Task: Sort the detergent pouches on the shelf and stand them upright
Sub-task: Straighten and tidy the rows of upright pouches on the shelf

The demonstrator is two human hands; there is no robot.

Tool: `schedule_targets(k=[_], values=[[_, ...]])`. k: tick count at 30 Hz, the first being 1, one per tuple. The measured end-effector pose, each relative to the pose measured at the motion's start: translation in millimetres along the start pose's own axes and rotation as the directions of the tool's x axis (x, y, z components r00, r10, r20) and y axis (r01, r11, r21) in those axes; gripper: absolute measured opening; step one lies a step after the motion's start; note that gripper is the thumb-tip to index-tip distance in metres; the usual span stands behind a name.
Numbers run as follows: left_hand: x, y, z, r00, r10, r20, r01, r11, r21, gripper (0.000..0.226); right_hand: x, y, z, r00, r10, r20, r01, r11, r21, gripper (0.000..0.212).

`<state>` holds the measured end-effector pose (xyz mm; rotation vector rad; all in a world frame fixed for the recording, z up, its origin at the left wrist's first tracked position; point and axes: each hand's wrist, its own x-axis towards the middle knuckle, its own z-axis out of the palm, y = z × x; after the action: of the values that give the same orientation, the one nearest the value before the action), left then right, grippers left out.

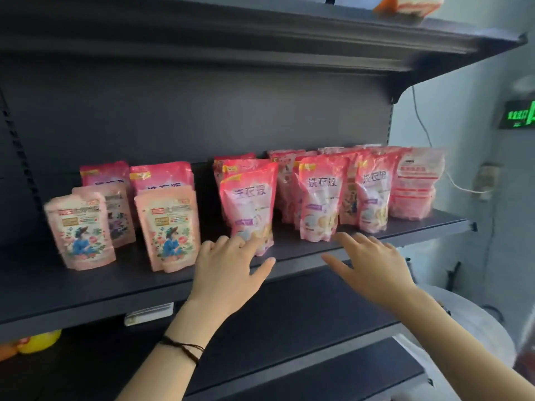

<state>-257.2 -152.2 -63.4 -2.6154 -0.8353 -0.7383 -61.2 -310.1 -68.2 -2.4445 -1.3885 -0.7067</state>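
Note:
Several detergent pouches stand upright on the dark shelf point(86, 285). At the left are pale pink pouches with a blue figure point(79, 230) point(169, 227), with darker pink ones behind them. In the middle stands a bright pink pouch point(249, 204), and more of its kind point(320, 198) point(373, 192) fill the right side. My left hand point(228, 273) is spread, its fingertips touching the foot of the middle pouch. My right hand point(373, 267) hovers open just in front of the pouch to the right, holding nothing.
A stack of paler pouches point(417, 183) ends the row at the far right by the shelf's end. An upper shelf point(260, 39) hangs overhead. Lower shelves sit below, with a yellow object point(39, 341) at the left. A green exit sign point(519, 114) glows on the wall.

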Motion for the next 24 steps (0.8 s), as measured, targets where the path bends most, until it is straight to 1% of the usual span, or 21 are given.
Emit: schedule_targets(k=[5,8,13,15,18,21,24], values=[[66.8,78.6,26.1,1.000,-0.018,-0.023,0.017,0.998,-0.059,0.058,34.2,86.4,15.1,0.999,-0.022,0.044,0.022,1.000,0.001,0.059],[96.0,122.2,36.2,0.998,-0.037,-0.057,0.032,0.995,-0.095,0.062,47.9,129.4,24.9,0.997,-0.065,0.039,0.066,0.998,-0.004,0.056],[132.2,183.1,53.1,0.999,-0.018,-0.048,0.009,0.984,-0.176,0.065,67.1,188.8,41.6,0.998,-0.060,0.027,0.061,0.998,-0.017,0.054],[147.2,200.2,63.7,0.999,-0.007,-0.040,-0.002,0.975,-0.221,0.063,75.5,207.9,50.7,0.999,-0.042,0.021,0.042,0.999,0.006,0.052],[172.5,219.7,80.1,0.999,0.015,-0.040,-0.025,0.966,-0.259,0.053,90.1,228.1,64.0,1.000,0.003,0.012,-0.003,0.999,0.051,0.052],[198.6,226.9,94.0,0.995,-0.005,-0.100,-0.024,0.957,-0.288,0.048,105.3,244.0,78.0,0.999,0.042,0.032,-0.044,0.997,0.070,0.054],[218.2,227.1,108.3,0.970,-0.103,-0.221,0.016,0.932,-0.363,0.044,122.9,256.9,92.6,0.998,0.058,0.029,-0.062,0.981,0.183,0.053]])
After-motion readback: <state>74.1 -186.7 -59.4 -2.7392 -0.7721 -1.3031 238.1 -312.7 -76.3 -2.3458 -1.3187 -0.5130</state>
